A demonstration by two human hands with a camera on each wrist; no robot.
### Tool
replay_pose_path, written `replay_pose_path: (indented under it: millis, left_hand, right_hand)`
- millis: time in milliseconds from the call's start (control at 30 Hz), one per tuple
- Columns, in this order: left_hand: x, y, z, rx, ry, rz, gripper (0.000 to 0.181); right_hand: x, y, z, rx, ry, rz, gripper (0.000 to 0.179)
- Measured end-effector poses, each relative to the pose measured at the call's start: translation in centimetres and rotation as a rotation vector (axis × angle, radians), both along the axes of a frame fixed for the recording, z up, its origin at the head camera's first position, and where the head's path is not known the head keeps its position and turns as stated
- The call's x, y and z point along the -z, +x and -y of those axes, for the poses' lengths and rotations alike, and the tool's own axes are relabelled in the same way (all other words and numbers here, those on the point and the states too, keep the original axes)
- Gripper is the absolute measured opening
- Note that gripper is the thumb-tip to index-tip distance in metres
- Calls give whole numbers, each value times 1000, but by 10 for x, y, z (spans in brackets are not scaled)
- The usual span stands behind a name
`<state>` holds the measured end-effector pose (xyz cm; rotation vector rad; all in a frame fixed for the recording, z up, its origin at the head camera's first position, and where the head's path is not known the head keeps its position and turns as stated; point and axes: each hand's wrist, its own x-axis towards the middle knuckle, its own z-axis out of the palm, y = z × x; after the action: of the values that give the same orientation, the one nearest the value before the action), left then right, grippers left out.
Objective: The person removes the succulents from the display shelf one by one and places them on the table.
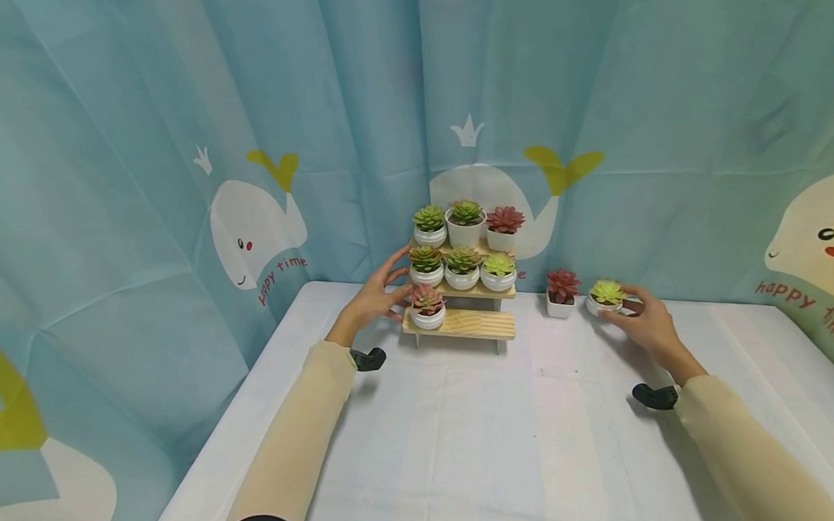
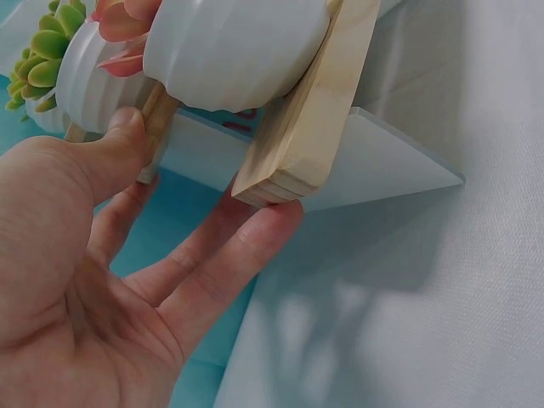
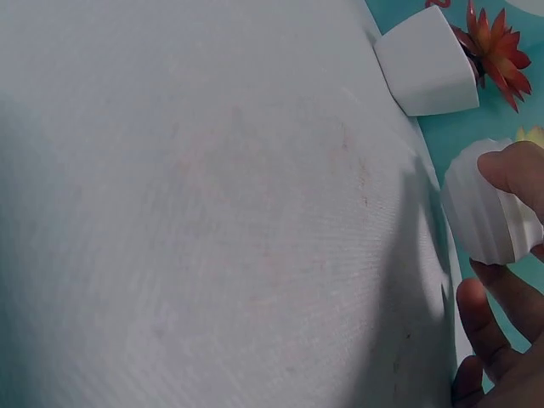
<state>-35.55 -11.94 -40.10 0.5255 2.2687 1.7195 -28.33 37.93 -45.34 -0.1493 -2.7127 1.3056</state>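
My right hand [image 1: 648, 323] pinches a small potted succulent [image 1: 606, 297] with light green leaves, thumb and fingers about its white ribbed pot [image 3: 483, 204]. A red succulent in a square white pot [image 1: 561, 304] stands just left of it. My left hand [image 1: 373, 294] is at the left end of a three-tier wooden plant stand [image 1: 471, 325]. In the left wrist view the thumb lies on one plank's end, and fairly straight, spread fingers [image 2: 272, 225] touch the lowest plank's end. A pink succulent [image 1: 427, 304] sits at the left of that lowest tier.
Three potted succulents stand on the top tier, including a red one [image 1: 504, 221], and three on the middle tier, including a light green one [image 1: 498, 271]. A white cloth [image 1: 478, 442] covers the table. Blue whale-print curtains [image 1: 370, 101] hang behind and at the sides.
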Motion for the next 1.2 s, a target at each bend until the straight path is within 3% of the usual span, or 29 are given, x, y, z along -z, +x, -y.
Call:
replay_pose_path:
  millis: [1200]
  left_hand:
    - [2,-1,1,16,14,-17,77]
  right_hand:
    - [3,-2,-7,-56,20,108,99]
